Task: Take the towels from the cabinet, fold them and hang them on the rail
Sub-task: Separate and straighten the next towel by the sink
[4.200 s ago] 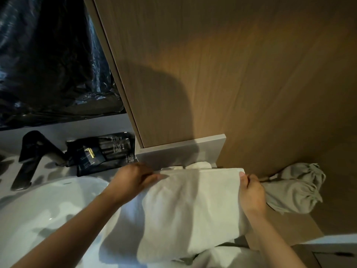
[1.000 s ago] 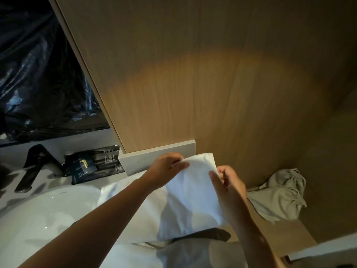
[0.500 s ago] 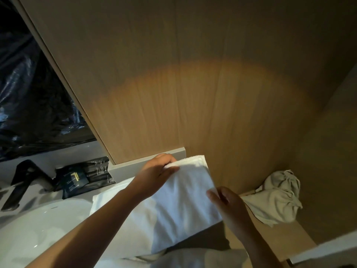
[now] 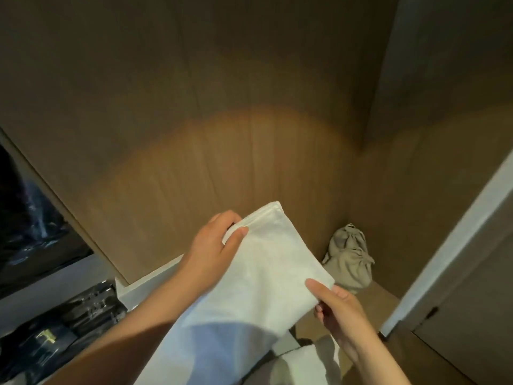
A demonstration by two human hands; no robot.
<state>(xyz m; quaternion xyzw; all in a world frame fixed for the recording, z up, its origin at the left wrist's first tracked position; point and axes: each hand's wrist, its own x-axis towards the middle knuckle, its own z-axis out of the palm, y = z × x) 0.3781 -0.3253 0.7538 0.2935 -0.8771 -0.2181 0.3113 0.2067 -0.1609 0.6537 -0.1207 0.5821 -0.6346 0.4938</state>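
Note:
I hold a white folded towel [image 4: 258, 276] up in front of the wooden wall panel [image 4: 222, 120]. My left hand [image 4: 213, 251] pinches its upper left corner, thumb on the front face. My right hand [image 4: 336, 309] grips its lower right corner from below. The towel hangs slanted, its lower part dropping toward the bottom of the frame. A second piece of white towel [image 4: 311, 365] lies lower down, beneath my right forearm. No rail is in view.
A grey drawstring cloth bag [image 4: 348, 257] sits in the corner on a wooden shelf [image 4: 380, 301]. Dark packets [image 4: 63, 326] lie at lower left below a black mirror [image 4: 30, 232]. A white door edge [image 4: 455, 251] stands at right.
The view has swung right and up, so basin and tap left the frame. My hands have spread apart, the right one sliding down to the towel's lower right corner.

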